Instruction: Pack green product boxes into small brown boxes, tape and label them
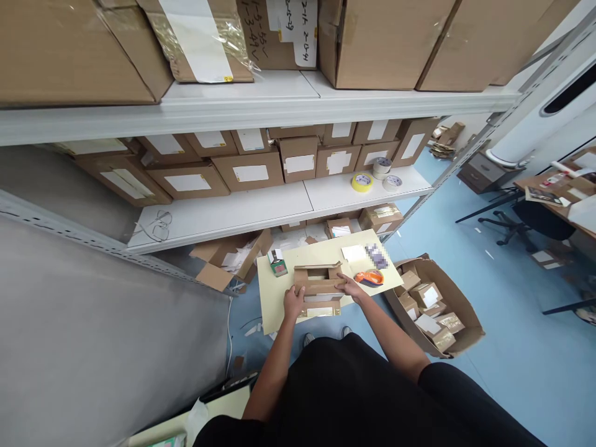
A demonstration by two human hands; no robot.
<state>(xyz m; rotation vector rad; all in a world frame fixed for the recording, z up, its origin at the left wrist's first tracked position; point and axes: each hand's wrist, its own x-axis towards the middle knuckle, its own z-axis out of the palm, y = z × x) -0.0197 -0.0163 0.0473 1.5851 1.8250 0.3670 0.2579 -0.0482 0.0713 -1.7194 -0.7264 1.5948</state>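
An open cardboard box (326,288) with its flaps up is held just above the pale yellow table (274,301). My left hand (293,303) grips its near left corner, thumb on the edge. At its right end, my right hand (350,287) is closed on the side. The lower flap hangs toward me and bears a white label. To the right of the box lies an orange and blue tape dispenser (369,277). A small green box (278,263) stands at the left, and a white paper (354,253) lies behind the dispenser.
Grey shelving with closed boxes (250,174) rises behind the table. Tape rolls (362,182) sit on the middle shelf. A large carton (459,298) of small boxes is on the floor at right; an open carton (251,264) stands at left.
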